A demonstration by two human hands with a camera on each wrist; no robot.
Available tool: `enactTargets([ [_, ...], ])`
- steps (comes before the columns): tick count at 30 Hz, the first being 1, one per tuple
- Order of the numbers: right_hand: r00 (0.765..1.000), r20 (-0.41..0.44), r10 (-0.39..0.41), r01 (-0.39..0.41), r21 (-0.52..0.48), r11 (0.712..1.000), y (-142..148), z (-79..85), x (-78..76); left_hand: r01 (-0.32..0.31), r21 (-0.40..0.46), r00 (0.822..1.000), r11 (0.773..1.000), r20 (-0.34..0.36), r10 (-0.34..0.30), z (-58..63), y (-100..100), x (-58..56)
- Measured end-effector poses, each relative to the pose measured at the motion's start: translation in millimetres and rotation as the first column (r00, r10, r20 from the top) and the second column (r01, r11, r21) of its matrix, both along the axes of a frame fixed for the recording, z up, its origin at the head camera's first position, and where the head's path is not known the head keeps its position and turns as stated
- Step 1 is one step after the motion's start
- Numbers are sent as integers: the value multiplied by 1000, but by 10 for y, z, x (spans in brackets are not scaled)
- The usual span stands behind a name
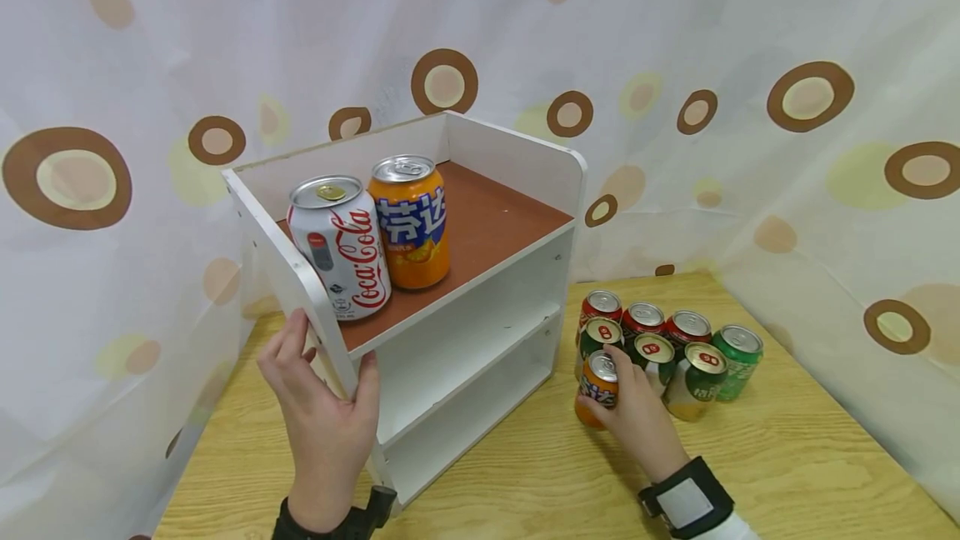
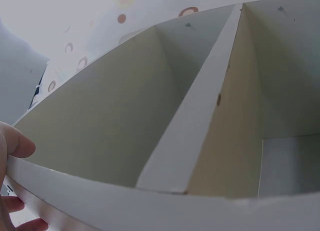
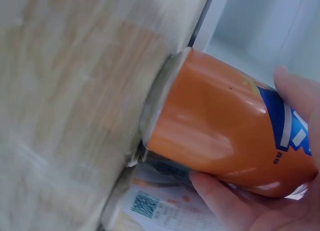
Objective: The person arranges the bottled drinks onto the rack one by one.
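Note:
My left hand [image 1: 328, 407] holds the left side panel of a white shelf unit [image 1: 468, 294], thumb at the front and fingers along the outside. In the left wrist view the thumb [image 2: 21, 143] reaches inside the panel's edge. On the brown top stand a silver-white Coca-Cola can [image 1: 341, 252] and, touching or close beside it, an orange Fanta can [image 1: 411, 227]. Down at the right, my right hand [image 1: 637, 415] grips a second orange Fanta can [image 3: 220, 121] between thumb and fingers. Its base is close to the wooden table [image 3: 75, 91], in front of other cans.
Behind the gripped can stand several more: dark green cans with gold tops [image 1: 696, 382], red cans [image 1: 688, 330] and a light green can [image 1: 738, 361]. The shelf has two lower compartments facing the table [image 1: 510, 482]. A spotted curtain [image 1: 675, 48] hangs behind and at both sides.

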State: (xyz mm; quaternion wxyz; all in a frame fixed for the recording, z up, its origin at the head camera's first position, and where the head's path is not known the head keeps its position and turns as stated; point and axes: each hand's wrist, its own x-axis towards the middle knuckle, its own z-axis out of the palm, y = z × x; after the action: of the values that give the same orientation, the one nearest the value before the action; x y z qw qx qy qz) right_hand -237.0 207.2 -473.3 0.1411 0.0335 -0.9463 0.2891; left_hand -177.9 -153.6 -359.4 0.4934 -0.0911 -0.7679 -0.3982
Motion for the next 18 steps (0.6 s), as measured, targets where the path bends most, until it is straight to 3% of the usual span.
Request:
enactTargets([
  [13, 998, 42, -46, 48, -50, 998, 43, -37, -42, -2, -5, 999, 1000, -38, 2, 3, 2, -16],
  [18, 999, 38, -38, 40, -68, 997, 68, -50, -51, -2, -4, 1000, 1000, -20, 2, 8, 1, -7],
])
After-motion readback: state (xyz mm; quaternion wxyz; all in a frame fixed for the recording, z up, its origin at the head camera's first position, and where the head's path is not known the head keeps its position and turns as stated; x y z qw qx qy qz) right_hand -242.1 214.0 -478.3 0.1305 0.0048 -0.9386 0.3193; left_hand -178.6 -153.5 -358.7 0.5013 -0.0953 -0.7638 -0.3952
